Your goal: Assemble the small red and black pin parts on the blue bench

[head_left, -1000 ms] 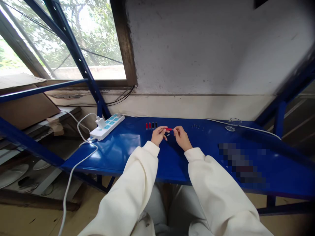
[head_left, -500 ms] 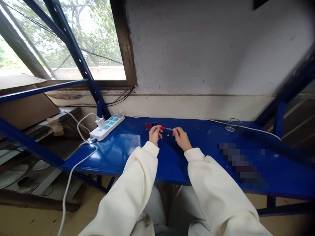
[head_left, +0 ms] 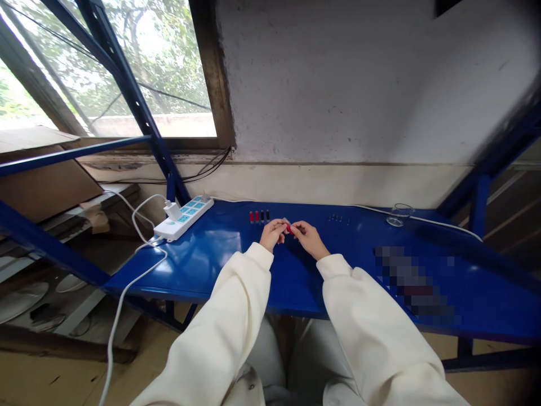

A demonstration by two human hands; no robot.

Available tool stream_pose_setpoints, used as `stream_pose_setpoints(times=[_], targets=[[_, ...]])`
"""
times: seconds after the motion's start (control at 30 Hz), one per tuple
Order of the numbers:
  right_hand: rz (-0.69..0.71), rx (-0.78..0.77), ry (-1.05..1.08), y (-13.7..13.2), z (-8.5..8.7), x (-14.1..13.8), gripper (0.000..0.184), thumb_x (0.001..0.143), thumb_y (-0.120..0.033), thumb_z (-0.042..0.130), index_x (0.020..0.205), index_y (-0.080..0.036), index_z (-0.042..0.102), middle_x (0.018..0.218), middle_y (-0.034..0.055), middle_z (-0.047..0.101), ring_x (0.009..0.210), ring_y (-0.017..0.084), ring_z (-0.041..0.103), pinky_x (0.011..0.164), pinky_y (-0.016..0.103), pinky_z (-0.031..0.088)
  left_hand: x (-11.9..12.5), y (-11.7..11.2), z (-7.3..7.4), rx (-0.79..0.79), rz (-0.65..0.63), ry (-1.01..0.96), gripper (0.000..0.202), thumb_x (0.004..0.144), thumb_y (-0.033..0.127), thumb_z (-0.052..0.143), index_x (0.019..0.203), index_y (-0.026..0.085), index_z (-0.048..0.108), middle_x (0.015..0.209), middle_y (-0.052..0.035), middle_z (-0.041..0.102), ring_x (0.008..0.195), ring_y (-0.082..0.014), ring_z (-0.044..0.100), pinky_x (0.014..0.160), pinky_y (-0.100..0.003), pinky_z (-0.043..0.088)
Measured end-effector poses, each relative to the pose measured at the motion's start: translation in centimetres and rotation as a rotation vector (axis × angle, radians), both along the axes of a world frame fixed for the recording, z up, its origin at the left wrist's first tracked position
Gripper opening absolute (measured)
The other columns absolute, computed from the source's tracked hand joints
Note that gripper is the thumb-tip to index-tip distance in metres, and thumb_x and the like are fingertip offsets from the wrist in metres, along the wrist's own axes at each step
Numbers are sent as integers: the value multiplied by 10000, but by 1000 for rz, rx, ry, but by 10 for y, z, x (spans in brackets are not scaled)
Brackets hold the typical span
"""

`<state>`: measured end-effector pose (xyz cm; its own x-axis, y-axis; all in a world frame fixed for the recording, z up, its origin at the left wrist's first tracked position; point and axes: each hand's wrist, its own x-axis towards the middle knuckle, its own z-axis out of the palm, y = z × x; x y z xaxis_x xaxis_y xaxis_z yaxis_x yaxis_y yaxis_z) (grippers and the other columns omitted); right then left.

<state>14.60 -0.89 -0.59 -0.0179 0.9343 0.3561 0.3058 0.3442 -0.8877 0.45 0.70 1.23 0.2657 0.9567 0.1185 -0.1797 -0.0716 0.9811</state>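
Observation:
My left hand (head_left: 273,234) and my right hand (head_left: 308,238) meet over the blue metal bench (head_left: 220,259), fingertips pinched together on one small red plug-like part (head_left: 289,229). Both hands are closed around it, and most of the part is hidden by my fingers. Just beyond my left hand stands a short row of small red and black parts (head_left: 259,216). A group of tiny dark parts (head_left: 337,217) lies beyond my right hand. White sleeves cover both arms.
A white power strip (head_left: 185,217) with a plugged-in adapter and white cable sits at the bench's left end. A small clear glass dish (head_left: 398,214) rests at the back right. A blurred patch (head_left: 416,279) lies on the right. The window and blue frame bars rise on the left.
Half a second ago my hands were apart, the left with the red piece and the right with a thin pin. Now they have come together on the red part.

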Motion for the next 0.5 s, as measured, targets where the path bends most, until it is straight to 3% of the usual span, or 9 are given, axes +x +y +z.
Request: stream_pose_setpoints(times=[0.33, 0.5], targets=[[16, 85, -153, -1, 0, 0, 248, 737, -402, 531, 770, -166, 595, 782, 29, 570, 677, 122, 504, 672, 270, 405, -1, 2, -4, -22, -13, -79, 243, 685, 324, 580, 803, 111, 583, 474, 46, 443, 364, -49, 397, 344, -180, 234], [124, 24, -110, -4, 2, -2, 259, 746, -414, 518, 746, -160, 571, 690, 8, 570, 620, 112, 494, 630, 255, 401, -1, 3, -4, -20, -12, -89, 237, 683, 316, 581, 802, 111, 592, 468, 54, 409, 381, -43, 369, 360, -183, 247]])
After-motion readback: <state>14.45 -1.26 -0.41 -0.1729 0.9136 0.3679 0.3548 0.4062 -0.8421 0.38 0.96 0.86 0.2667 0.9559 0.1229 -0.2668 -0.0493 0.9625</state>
